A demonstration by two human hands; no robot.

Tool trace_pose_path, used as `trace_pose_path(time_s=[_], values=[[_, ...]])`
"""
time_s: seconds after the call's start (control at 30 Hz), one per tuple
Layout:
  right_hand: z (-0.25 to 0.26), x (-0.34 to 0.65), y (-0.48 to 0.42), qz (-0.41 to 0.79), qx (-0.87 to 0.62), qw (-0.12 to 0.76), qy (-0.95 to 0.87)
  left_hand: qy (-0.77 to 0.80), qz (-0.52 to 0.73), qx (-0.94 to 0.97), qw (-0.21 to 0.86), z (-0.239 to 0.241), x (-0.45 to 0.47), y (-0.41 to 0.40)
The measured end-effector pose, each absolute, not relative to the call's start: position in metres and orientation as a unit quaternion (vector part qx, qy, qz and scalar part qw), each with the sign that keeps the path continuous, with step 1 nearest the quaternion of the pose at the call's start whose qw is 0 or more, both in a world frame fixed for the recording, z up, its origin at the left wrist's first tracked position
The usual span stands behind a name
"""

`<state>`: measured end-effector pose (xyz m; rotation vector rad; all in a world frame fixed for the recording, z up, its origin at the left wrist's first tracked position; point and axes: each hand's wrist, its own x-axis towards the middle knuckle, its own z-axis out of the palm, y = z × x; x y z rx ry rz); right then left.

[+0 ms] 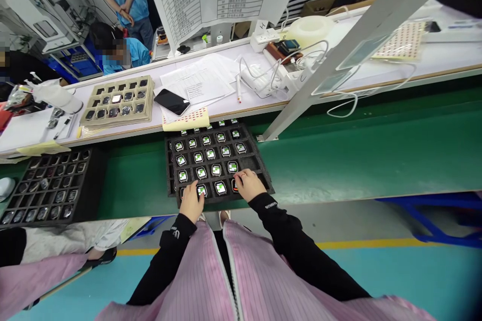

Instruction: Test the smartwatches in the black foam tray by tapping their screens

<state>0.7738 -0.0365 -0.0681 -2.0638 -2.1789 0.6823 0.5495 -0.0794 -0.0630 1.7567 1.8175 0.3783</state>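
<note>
A black foam tray [265, 180] lies in front of me, its compartments holding several smartwatches with lit green-and-white screens. My left hand [192, 204] rests at the tray's front left with its fingers apart, beside a lit smartwatch [202, 190]. At the front right, the fingers of my right hand [249, 185] are bent together over another smartwatch [235, 186], whose screen shows some orange. That watch is partly covered by the hand. Between my hands sits a smartwatch [220, 187] in its compartment. Under this tray, another black tray [170, 173] shows at the left.
A metal post [286, 120] rises right of the tray. On the shelf [241, 110] above are a phone [172, 102], papers, a power strip with cables and a beige tray [88, 119] of watches. Another black tray [88, 185] stands left, near a co-worker's pink sleeve [45, 273].
</note>
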Motion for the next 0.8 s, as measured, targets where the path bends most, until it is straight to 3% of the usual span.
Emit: trace_pose_path(time_s=[0.13, 0.27, 0.6, 0.8], values=[[-0.063, 0.751, -0.04, 0.251, -0.645, 0.001, -0.722, 0.7, 0.036, 0.67, 0.245, -0.049, 0.567, -0.076], [-0.063, 0.727, -0.039, 0.262, -0.658, -0.039, -0.705, 0.693, 0.018, 0.672, 0.26, -0.044, 0.58, -0.071], [-0.062, 0.712, -0.037, 0.346, -0.66, -0.035, -0.666, 0.641, 0.121, 0.636, 0.412, -0.07, 0.563, -0.077], [-0.069, 0.717, -0.036, 0.43, -0.655, 0.036, -0.62, 0.621, 0.181, 0.592, 0.481, -0.081, 0.55, -0.067]])
